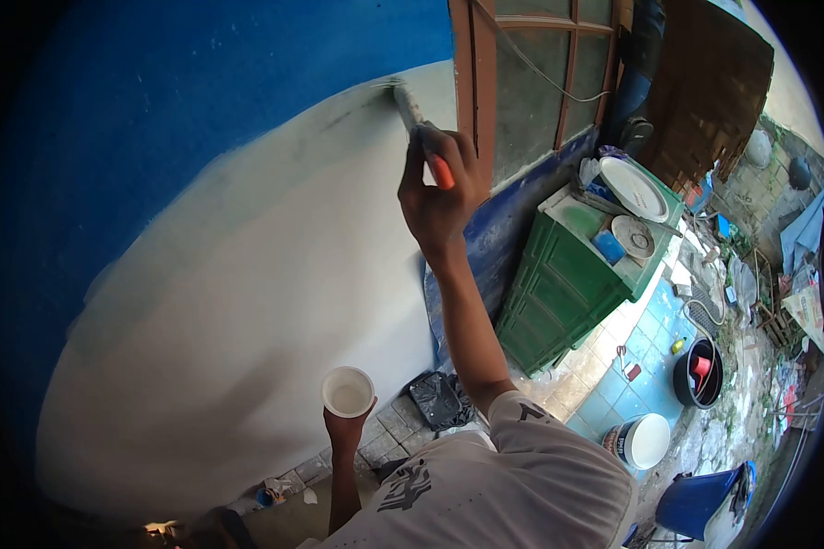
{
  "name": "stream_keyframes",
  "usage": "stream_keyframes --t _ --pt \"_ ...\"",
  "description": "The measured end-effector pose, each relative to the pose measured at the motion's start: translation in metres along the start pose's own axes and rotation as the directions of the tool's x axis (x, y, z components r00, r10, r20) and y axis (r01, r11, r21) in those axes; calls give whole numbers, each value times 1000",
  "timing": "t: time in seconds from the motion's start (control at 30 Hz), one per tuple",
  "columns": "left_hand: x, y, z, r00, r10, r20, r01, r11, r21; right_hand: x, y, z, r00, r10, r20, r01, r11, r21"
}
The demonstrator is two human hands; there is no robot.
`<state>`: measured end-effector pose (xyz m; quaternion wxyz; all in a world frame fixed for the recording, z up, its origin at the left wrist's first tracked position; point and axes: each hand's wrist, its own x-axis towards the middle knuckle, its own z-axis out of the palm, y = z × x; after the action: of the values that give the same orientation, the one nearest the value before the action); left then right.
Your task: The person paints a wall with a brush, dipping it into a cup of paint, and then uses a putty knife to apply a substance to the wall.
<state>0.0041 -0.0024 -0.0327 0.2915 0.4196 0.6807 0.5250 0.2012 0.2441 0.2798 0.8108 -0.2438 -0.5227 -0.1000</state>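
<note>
Blue paint covers the upper wall, and a broad white area is seen below it, with a brown window frame at its side. At the border between the 2 colours, a brush is held in the right hand. Its handle is gripped by the bent fingers, its orange end showing near the palm; the exact place of each fingertip cannot be told. The bristles lie beyond the fingers, at the grey-streaked edge of the white. Such a hold is probably chosen so that the tip can be steered along the border while the knuckles are kept off the wall.

Well below, 1 white cup is grasped in the left hand. It lies just above the fingers, which are closed about its lower part and are partly hidden. The mouth is turned towards the face, presumably so that the pale contents can be seen and reached by the bristles. Away from both hands, a green cabinet is placed under the window, with a white lid laid on top.
</note>
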Motion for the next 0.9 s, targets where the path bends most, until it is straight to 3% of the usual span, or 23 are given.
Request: stream_keyframes --t 0.13,0.23,0.27,0.37,0.43,0.5,0.6,0.73,0.83,0.9 --pt "-5 8 -2 998 32 53 -36 996 77 -40 -33 19 968 -134 214 131 991 30" --pt "1 -7 4 996 86 0 -86 996 26 -70 -81 24 897 -319 306 251 938 240" --pt "0 -8 3 997 80 2 -80 996 32 -74 -93 29 897 -358 261 272 910 313" --pt "8 10 2 995 94 9 -95 995 37 -69 -95 20 921 -239 309 85 895 438" --pt "7 22 1 990 137 -44 -134 989 65 -48 -70 2 945 -179 274 89 946 311" --pt "6 21 -3 986 147 -78 -141 987 72 -26 -45 -3 997 9 81 -19 992 123" --pt "0 12 -8 983 151 -103 -144 987 71 -10 -21 4 999 50 -7 -49 999 18" --pt "-4 -2 -11 982 158 -103 -151 985 79 -33 -44 20 979 -111 172 107 994 37" --pt "-2 -4 -13 990 110 -88 -101 990 99 -66 -80 28 911 -304 278 243 942 231" --pt "0 -3 -13 992 88 -86 -82 994 73 -63 -97 26 903 -345 258 233 894 383"
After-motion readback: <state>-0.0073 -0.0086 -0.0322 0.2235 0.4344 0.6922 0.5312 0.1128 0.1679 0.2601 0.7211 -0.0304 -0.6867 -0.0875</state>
